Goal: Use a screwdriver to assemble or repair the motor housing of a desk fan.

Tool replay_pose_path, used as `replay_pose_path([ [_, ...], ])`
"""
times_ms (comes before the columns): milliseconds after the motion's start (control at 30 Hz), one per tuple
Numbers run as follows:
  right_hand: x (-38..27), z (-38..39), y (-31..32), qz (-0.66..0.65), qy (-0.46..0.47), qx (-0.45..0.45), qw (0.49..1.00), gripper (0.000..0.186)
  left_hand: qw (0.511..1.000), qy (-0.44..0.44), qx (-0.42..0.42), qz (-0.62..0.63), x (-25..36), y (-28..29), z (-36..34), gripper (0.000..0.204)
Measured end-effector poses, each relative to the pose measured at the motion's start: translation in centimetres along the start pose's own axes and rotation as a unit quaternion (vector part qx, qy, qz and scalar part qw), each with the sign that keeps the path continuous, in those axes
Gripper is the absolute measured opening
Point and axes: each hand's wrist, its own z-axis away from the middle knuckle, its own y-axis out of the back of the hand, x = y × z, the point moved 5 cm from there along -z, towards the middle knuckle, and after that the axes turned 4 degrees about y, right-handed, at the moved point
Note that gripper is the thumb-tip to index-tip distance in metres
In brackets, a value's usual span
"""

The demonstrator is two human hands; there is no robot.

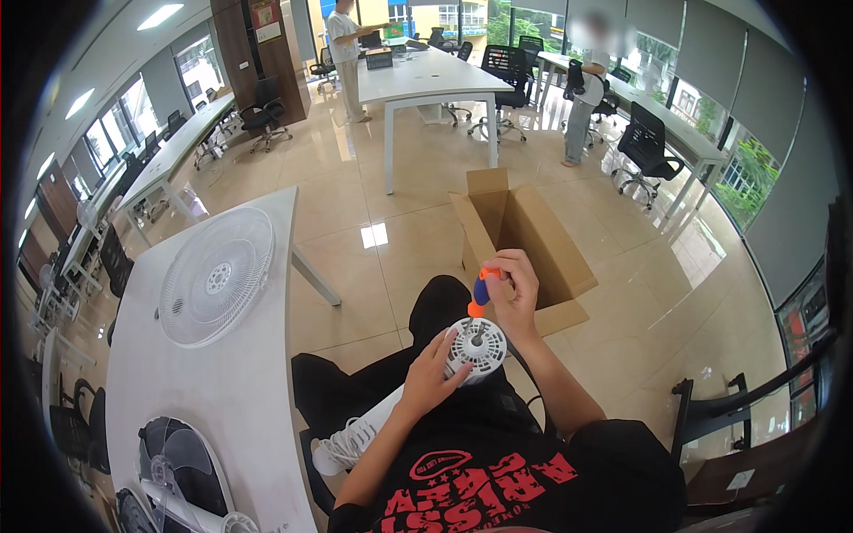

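Observation:
A white fan motor housing (487, 353) with a slotted round face rests on my lap, its face turned up. My left hand (433, 371) lies against its left side, fingers curved over the rim. My right hand (515, 286) grips the top of a screwdriver (481, 291) with an orange and dark blue handle. The screwdriver stands nearly upright, its shaft reaching down to the housing's face left of the central shaft. Whether the tip sits in a screw is too small to tell.
On the white table (222, 391) to my left lie a round fan grille (218, 277) and, nearer, a fan part with clear blades (182, 453). An open cardboard box (533, 240) stands on the floor ahead. Two people (345, 53) (586, 98) stand farther off among desks and chairs.

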Motion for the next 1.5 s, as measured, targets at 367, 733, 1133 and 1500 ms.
replay_pose_path([
  [367,0.8,1.1,0.8,-0.004,-0.047,0.026,0.999,0.019,1.0,-0.019,-0.001,0.009,0.1,-0.3,0.0,0.073],
  [733,0.8,0.8,1.0,0.026,-0.012,-0.01,1.0,0.024,1.0,-0.006,-0.013,-0.001,0.0,-0.8,-0.1,0.074],
  [1133,1.3,1.0,1.2,0.018,0.014,-0.008,1.0,0.023,1.0,0.013,-0.023,-0.006,0.2,-0.7,-0.2,0.074],
  [1500,2.4,0.8,0.5,-0.078,-0.001,0.015,0.997,0.015,1.0,0.016,-0.004,-0.013,0.5,-0.3,-0.1,0.075],
])
